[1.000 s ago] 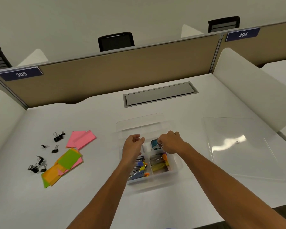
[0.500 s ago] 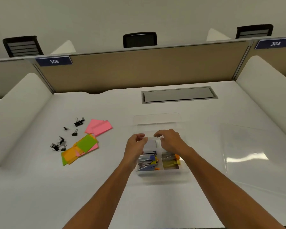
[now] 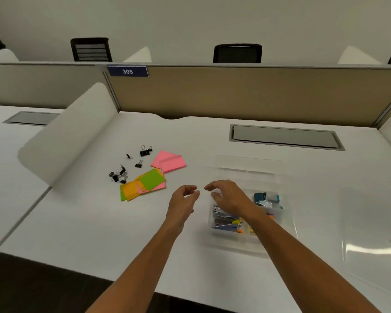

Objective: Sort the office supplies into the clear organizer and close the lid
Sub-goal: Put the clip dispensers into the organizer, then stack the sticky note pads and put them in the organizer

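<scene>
The clear organizer [image 3: 246, 168] sits on the white desk right of centre, its near compartments holding staplers, clips and a blue-teal item [image 3: 265, 198]. My right hand [image 3: 229, 196] hovers over the organizer's left edge, fingers loosely spread and holding nothing. Just left of the organizer, my left hand [image 3: 183, 201] is above the desk with relaxed curled fingers, also holding nothing. Pink sticky notes [image 3: 169, 162], a green, orange and pink pile of sticky notes [image 3: 145, 185] and several black binder clips [image 3: 127, 166] lie to the left. The clear lid [image 3: 370, 245] lies flat at the right.
A grey cable hatch [image 3: 284, 137] is set into the desk behind the organizer. A white curved divider [image 3: 70, 134] bounds the desk on the left, a tan partition [image 3: 235, 96] at the back. The desk's front edge runs below my forearms.
Both hands have left the organizer's compartments and shifted left, toward the sticky notes. The view has swung left, so the organizer now appears further right.
</scene>
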{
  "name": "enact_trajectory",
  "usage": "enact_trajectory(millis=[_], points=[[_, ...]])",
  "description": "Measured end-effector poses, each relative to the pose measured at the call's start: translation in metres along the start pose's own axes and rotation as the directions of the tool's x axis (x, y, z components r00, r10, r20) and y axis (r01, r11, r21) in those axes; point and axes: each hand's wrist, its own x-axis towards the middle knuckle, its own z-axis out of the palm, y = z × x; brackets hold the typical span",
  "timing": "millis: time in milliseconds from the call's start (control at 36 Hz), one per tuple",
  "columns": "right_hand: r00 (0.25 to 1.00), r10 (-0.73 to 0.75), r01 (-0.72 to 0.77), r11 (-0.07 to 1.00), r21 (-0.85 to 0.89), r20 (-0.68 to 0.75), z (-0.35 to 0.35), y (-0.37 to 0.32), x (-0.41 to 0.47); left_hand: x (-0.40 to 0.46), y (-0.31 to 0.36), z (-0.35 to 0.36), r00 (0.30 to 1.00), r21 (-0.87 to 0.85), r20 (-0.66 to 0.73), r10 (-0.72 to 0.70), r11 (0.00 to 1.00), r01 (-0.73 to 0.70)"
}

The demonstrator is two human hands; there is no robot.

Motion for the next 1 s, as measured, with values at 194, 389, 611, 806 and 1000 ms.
enact_trajectory(millis=[194, 389, 611, 806, 1000], points=[[0.996, -0.077, 0.077, 0.997, -0.007, 0.033, 0.018, -0.026, 0.017, 0.005, -0.01, -0.037, 0.997, -0.023, -0.079, -0.019, 1.0, 0.017], [0.989, -0.118, 0.121, 0.992, -0.033, 0.089, 0.043, -0.052, 0.035, 0.014, -0.027, -0.074, 0.989, -0.059, -0.141, -0.033, 0.998, 0.025], [0.987, -0.08, 0.088, 0.995, -0.049, 0.142, 0.07, -0.072, 0.06, 0.034, -0.045, -0.114, 0.981, -0.105, -0.186, -0.059, 0.994, 0.039], [0.992, -0.012, 0.018, 0.999, -0.052, 0.124, 0.09, -0.087, 0.089, 0.063, -0.067, -0.15, 0.963, -0.123, -0.242, -0.122, 0.988, 0.095], [0.991, 0.086, -0.08, 0.995, -0.056, 0.105, 0.115, -0.097, 0.117, 0.097, -0.093, -0.179, 0.909, -0.103, -0.385, -0.157, 0.987, 0.127]])
